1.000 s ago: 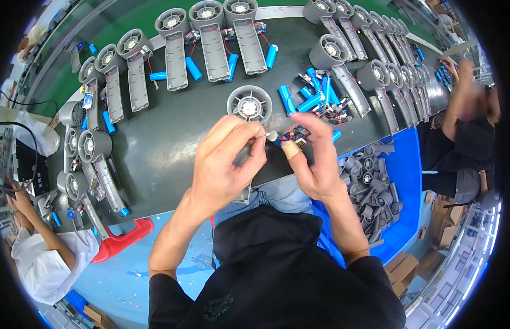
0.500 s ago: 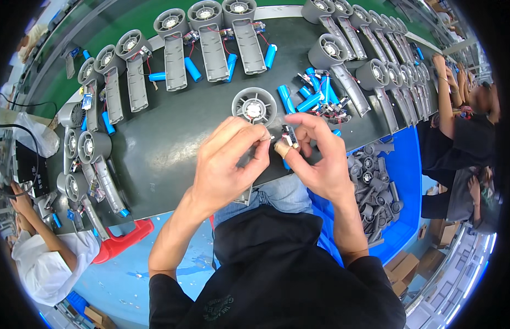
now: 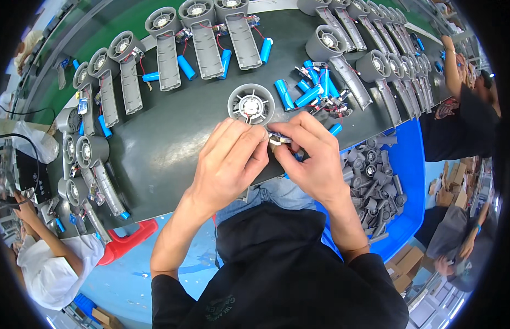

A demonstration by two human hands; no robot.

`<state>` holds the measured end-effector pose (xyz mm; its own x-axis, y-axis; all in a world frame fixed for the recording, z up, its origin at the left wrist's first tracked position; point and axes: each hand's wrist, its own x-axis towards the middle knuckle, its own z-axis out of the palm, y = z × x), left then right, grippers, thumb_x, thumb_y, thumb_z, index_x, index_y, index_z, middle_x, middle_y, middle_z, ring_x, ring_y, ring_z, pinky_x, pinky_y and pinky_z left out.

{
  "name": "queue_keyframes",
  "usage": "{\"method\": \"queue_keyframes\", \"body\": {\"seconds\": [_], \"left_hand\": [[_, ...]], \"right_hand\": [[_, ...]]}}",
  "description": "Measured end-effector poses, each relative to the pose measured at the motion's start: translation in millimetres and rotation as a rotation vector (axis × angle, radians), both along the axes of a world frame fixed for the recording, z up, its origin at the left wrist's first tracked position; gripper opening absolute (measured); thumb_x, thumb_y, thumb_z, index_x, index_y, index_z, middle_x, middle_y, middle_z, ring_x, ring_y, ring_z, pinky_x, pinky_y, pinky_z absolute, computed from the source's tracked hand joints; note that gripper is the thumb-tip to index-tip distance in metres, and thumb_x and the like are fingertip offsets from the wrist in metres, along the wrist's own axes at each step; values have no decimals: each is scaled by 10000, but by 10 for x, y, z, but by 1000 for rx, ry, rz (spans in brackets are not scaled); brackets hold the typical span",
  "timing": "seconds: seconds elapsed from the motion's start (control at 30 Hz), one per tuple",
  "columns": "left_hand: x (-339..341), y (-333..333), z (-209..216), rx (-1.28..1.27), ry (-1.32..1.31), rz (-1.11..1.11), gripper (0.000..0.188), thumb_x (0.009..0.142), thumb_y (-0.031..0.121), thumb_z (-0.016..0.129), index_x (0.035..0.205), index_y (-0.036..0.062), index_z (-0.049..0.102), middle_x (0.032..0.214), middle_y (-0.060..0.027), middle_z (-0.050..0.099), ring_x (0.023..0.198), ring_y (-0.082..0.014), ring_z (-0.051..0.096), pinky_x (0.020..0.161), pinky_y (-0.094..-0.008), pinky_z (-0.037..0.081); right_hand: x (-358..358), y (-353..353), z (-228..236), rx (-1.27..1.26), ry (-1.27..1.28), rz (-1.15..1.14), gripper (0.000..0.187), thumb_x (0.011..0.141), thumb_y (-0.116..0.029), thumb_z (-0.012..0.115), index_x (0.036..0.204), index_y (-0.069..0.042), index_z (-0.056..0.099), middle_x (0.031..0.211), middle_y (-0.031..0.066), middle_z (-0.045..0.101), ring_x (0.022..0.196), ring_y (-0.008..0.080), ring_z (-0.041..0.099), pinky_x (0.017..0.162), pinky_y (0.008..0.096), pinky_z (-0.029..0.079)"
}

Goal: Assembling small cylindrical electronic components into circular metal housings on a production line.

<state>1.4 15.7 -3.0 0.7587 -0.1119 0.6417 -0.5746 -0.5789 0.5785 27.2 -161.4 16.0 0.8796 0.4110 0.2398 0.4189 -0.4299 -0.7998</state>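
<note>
In front of me, my left hand [image 3: 228, 164] is closed in a pinch. Its fingertips hold what looks like a small white connector, now mostly hidden. My right hand [image 3: 315, 156] grips a small circuit board [image 3: 280, 138] between thumb and fingers, and the fingertips of both hands meet at the board's edge. A bandage-like wrap covered the right thumb tip earlier; it is hard to see now. Just beyond my hands stands a grey round fan housing [image 3: 251, 104] with a white hub. Its handle part lies mostly hidden beneath my hands.
A pile of blue battery cells [image 3: 308, 96] with wired boards lies right of the fan. Rows of grey fan housings [image 3: 196, 11] line the dark table [image 3: 161, 126]. A blue bin [image 3: 406, 208] of grey parts stands at right. Co-workers sit on both sides, near a red stool [image 3: 126, 241].
My hands have come together: the left fingertips now meet the board in my right hand, where a gap showed before. The board has turned from upright to nearly level.
</note>
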Motion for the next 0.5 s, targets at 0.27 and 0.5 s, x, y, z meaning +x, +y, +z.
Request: {"method": "queue_keyframes", "body": {"seconds": [0.27,0.5], "left_hand": [[-5,-9,-26,-18,12,79,279,687,-96,736,930,-12,630,800,-92,556,670,-254,549,599,-358,458],[30,-9,15,81,-65,11,261,673,-93,737,901,-12,637,782,-88,558,658,-258,549,587,-357,447]], "right_hand": [[-4,-61,-64,38,65,94,385,862,37,649,1247,24,642,878,86,556,738,168,541,647,288,453],[7,-16,-45,-41,38,56,330,899,-55,661,1213,45,638,914,137,588,774,309,610,691,382,494]]}}
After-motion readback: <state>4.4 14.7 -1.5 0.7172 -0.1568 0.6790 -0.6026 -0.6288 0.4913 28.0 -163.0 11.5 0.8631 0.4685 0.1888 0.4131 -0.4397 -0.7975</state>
